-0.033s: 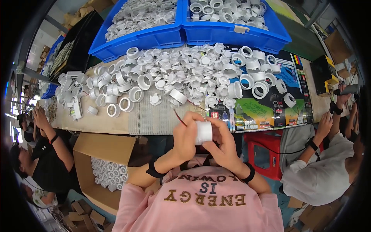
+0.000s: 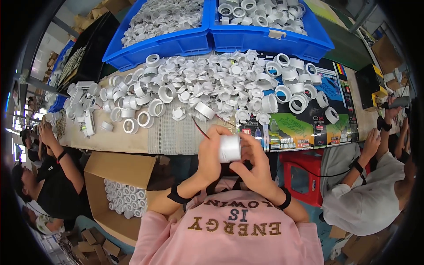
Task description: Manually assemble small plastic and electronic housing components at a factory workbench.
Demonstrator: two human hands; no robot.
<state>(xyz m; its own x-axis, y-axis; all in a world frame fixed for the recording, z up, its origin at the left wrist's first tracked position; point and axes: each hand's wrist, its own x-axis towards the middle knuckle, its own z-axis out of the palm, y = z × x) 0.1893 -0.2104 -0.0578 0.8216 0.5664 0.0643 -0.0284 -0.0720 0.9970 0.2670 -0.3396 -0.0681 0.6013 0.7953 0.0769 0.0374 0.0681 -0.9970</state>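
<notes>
A white plastic cylinder (image 2: 230,149) is held in front of my chest, just off the table's near edge. My left hand (image 2: 209,154) is closed around its left side. Thin red and black wires (image 2: 201,128) stick up by my left fingers. On the other side, my right hand (image 2: 256,161) curves about the cylinder's right end, fingertips and thumb at its rim. Beyond my hands lies a heap of small white plastic caps (image 2: 221,79), with loose white rings (image 2: 155,107) to its left and more white rings (image 2: 297,103) to its right.
Two blue bins (image 2: 161,51) of white parts stand at the back. An open cardboard box (image 2: 119,165) at lower left holds rows of white cylinders. A red stool (image 2: 304,194) is at right. One person (image 2: 57,185) works at left, another (image 2: 366,194) at right.
The cylinder has shifted slightly left and up in my hands, and the wires have swung a little to the left. The table parts look the same.
</notes>
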